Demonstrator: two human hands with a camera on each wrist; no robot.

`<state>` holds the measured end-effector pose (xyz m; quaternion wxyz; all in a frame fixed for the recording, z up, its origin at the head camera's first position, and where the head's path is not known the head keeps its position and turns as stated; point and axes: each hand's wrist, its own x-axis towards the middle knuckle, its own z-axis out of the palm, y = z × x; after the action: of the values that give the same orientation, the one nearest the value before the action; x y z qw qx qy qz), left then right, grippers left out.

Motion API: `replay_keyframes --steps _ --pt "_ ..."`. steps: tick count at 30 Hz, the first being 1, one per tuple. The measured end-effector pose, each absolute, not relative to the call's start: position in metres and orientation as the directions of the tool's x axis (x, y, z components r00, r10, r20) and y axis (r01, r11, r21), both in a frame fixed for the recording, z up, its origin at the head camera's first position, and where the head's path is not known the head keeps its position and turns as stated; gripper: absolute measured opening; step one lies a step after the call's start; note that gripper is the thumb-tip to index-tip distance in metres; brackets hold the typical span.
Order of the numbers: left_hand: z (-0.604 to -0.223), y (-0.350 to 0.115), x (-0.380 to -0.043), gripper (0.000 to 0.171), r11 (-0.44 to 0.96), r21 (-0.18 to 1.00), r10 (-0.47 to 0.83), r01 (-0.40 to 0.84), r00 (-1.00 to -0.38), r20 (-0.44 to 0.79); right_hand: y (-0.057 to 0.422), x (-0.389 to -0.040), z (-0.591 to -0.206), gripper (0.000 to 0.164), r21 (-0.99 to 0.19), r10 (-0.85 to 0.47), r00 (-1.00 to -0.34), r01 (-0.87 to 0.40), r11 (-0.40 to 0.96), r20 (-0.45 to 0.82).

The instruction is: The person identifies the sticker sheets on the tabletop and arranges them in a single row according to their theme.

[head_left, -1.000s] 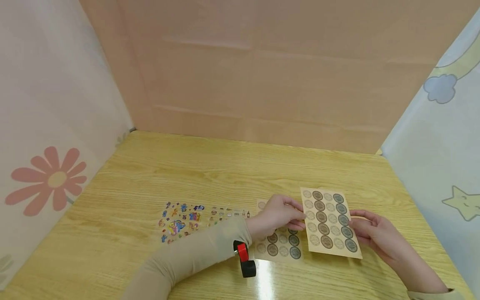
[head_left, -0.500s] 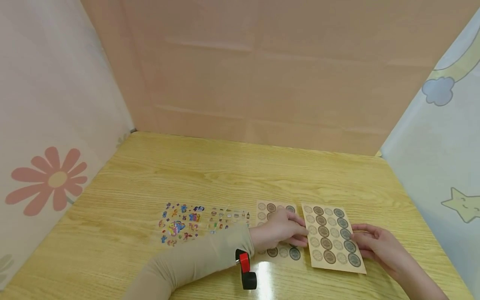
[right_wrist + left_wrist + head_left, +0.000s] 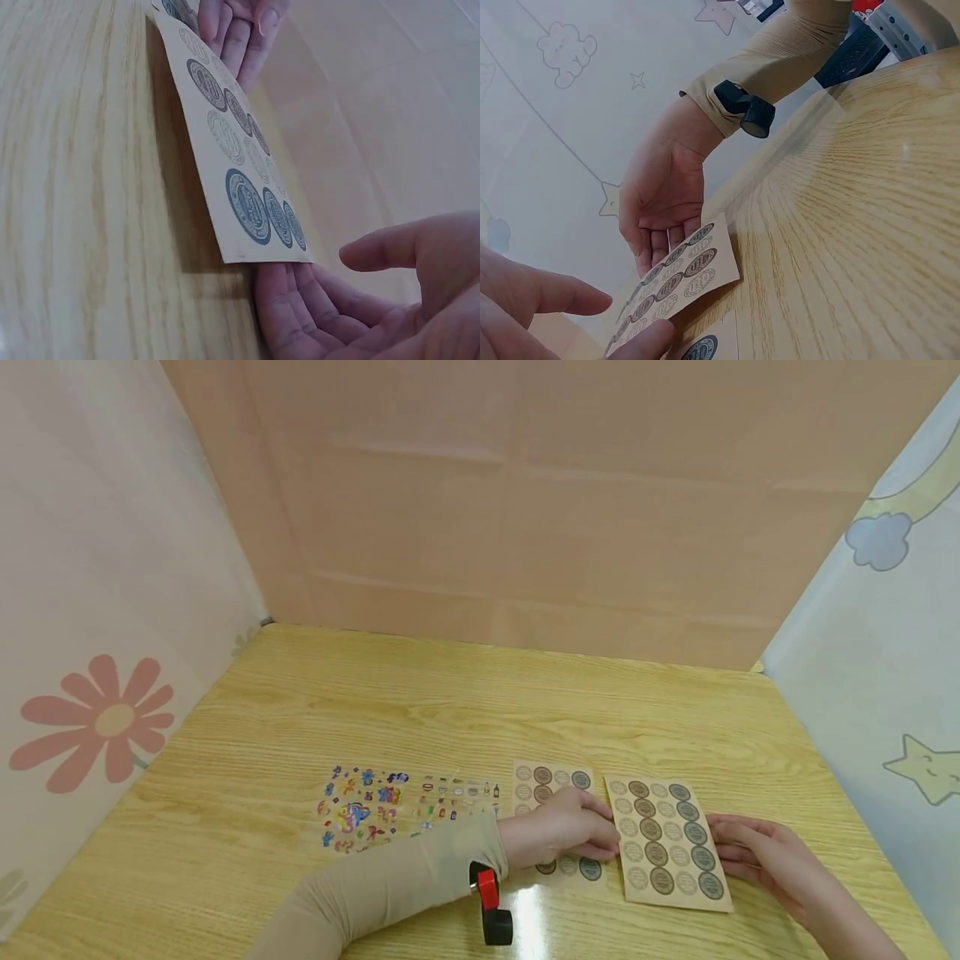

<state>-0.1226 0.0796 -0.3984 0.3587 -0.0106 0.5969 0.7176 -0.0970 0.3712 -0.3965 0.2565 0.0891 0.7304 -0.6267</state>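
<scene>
A kraft-coloured sheet of round stickers (image 3: 663, 839), in pale, brown and grey columns, lies at the right of the table, its edges slightly raised in the wrist views. My left hand (image 3: 566, 828) is at its left edge, fingers extended and thumb apart from them. At the opposite edge, my right hand (image 3: 768, 864) has its fingertips against or just under the paper. In the right wrist view the right thumb (image 3: 382, 249) stands away from the sheet. A second, matching sticker sheet (image 3: 522, 772) lies flat to the left, partly covered by my left hand.
Farther left lie a clear sheet of colourful cartoon stickers (image 3: 352, 814) and a clear sheet of small food-like stickers (image 3: 442, 789), partly behind my left sleeve (image 3: 405, 868). A wrist-worn camera (image 3: 491, 906) hangs from that sleeve. Fabric walls (image 3: 510, 527) enclose the wooden table (image 3: 465, 693).
Both hands have brought the round-sticker sheet down from a raised, tilted position to the table, beside the matching sheet. My right thumb has come off its edge.
</scene>
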Motion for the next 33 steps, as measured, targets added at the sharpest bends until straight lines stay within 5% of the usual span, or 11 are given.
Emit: replay_keyframes --steps 33 --pt "-0.392 0.076 -0.12 0.028 0.0 0.875 0.456 -0.483 -0.779 -0.43 0.362 -0.1 -0.387 0.051 -0.807 -0.081 -0.841 0.482 0.341 -0.536"
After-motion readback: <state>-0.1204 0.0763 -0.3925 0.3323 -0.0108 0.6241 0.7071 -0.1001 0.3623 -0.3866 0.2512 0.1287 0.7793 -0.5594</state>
